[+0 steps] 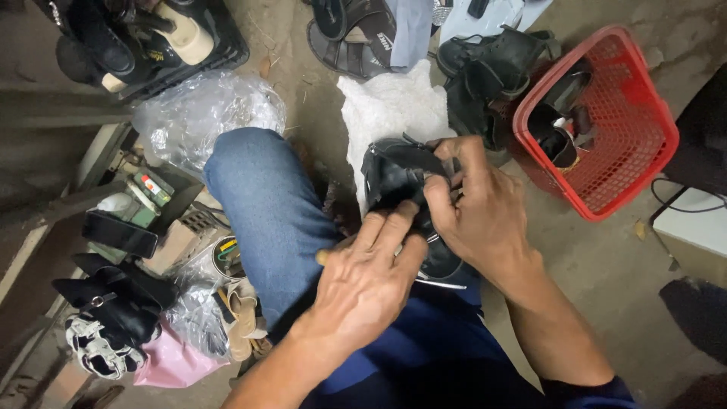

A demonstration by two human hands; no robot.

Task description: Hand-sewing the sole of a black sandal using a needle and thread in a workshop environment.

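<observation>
Gripped between right hand (481, 216) (nearer, pinching a strap at twelve o'clock) and left hand (363, 284) pressing: black sandal (397, 182), long axis twelve-to-six.

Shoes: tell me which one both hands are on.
The black sandal on the knee, gripped by left hand and right hand; the other shoes lie untouched around.
</observation>
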